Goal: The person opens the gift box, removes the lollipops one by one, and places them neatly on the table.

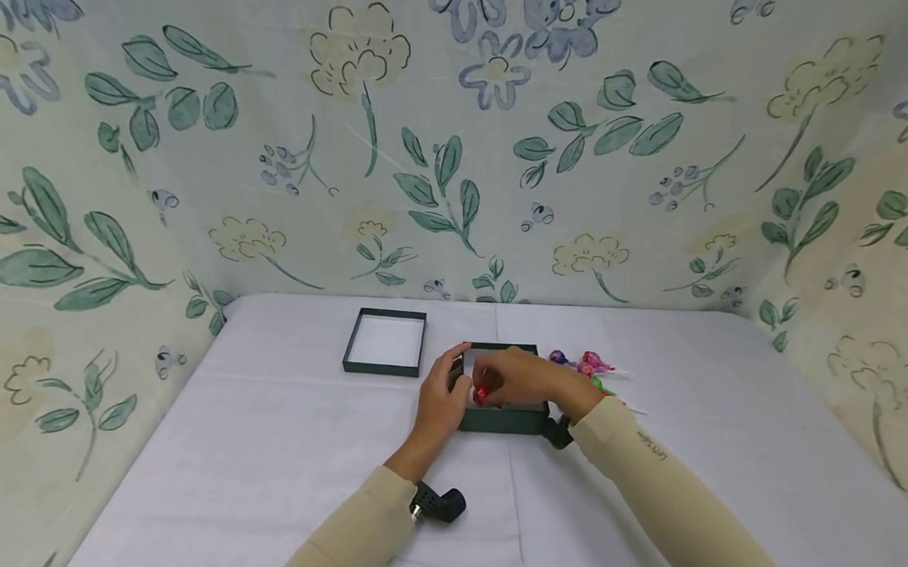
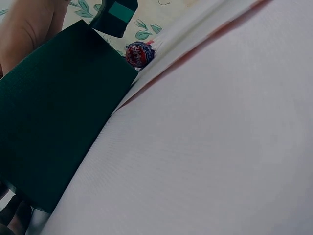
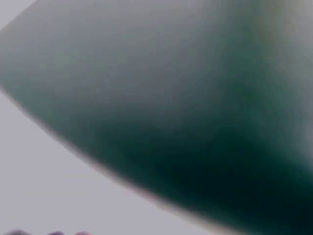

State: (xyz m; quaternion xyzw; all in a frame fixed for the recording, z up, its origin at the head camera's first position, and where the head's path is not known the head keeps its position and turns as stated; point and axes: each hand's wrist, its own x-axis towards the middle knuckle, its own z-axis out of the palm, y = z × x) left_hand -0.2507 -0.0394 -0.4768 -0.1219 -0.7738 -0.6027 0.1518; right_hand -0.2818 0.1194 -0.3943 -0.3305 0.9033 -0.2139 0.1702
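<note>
A dark green open box (image 1: 504, 421) sits on the table, and my left hand (image 1: 439, 397) grips its left side. Over the box's inside, my right hand (image 1: 517, 375) pinches a red lollipop (image 1: 480, 394) whose stick I cannot make out. The left wrist view shows the box's outer wall (image 2: 63, 107) close up, with fingertips (image 2: 19, 218) at its lower corner. In the right wrist view the green box wall (image 3: 195, 161) is blurred, and the right fingers are out of sight.
Left of the box lies a square green-rimmed lid (image 1: 382, 370) with a white inside. Right of it are several lollipops: a purple one (image 1: 558, 357), a pink one (image 1: 593, 362) and a green one (image 1: 598, 383) partly behind the right wrist. A white cloth (image 1: 280, 456) covers the table.
</note>
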